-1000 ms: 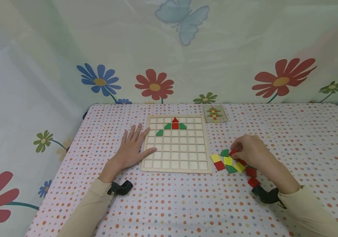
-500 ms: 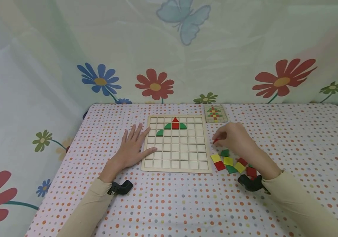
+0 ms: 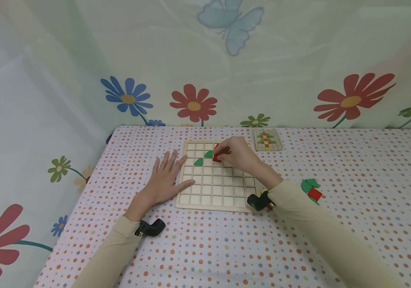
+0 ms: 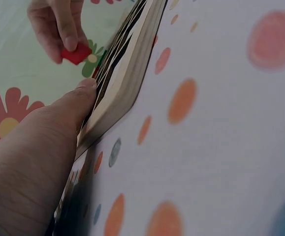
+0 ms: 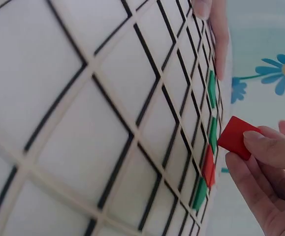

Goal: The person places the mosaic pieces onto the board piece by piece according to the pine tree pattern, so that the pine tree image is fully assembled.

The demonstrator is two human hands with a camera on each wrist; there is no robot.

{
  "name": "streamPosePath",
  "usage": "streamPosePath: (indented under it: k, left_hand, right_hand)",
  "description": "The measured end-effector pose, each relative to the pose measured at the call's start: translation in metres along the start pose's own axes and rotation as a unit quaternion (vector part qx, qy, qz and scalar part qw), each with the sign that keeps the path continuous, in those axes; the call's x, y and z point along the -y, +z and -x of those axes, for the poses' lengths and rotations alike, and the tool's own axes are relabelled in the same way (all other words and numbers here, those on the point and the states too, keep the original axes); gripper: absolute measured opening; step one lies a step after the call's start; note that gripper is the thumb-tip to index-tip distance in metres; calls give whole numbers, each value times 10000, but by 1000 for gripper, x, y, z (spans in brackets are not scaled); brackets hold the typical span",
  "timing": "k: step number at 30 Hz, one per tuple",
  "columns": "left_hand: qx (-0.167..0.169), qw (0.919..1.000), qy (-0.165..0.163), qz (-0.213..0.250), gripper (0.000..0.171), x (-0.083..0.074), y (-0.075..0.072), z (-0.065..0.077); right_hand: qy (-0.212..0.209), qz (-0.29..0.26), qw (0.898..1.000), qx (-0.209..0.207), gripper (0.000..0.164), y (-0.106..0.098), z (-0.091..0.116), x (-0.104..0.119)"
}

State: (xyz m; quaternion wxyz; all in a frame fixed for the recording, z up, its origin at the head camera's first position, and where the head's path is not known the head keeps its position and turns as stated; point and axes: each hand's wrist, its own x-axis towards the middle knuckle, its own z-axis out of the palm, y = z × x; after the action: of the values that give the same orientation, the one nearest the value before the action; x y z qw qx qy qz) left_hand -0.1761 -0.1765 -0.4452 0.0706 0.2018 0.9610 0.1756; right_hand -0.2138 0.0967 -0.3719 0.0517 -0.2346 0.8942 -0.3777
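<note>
Pinches red square tile (image 5: 237, 135) between right hand's (image 3: 239, 154) thumb and fingers, lifted off grid board (image 3: 212, 208). With left hand (image 3: 163, 182), rests thumb on board's left side, fingers spread. In board's cells: 3 green quarter-round pieces (image 3: 198, 161), red piece (image 5: 208, 166) between 2 of them. Beyond right sleeve (image 3: 313, 220): loose green pieces (image 3: 307, 185), 1 loose red tile (image 3: 315, 194). Just beside board's far right corner: patterned card (image 3: 267, 140).
</note>
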Motion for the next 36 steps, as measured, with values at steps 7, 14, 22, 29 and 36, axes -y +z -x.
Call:
streamPosePath:
  k: [7,14,22,29,36]
  left_hand:
    - [27,10000,-40,3,89,1,2,0]
    - [-11,10000,-51,-30,89,0,1,0]
    - [33,9999,-109,-49,89,2,2,-1]
    - [31,9999,-125,-2,90,0,2,0]
    - [-25,9999,-93,-54,90,0,2,0]
  right_hand:
    - [222,-102,9996,159,14,21,-15,4]
    - [182,88,9996,215,14,28,-20,5]
    - [380,436,9973,443,18,31,-24,11]
    - [408,1280,9891,602,22,35,-26,20]
    - [161,1819,9815,569,23,38,-26,24]
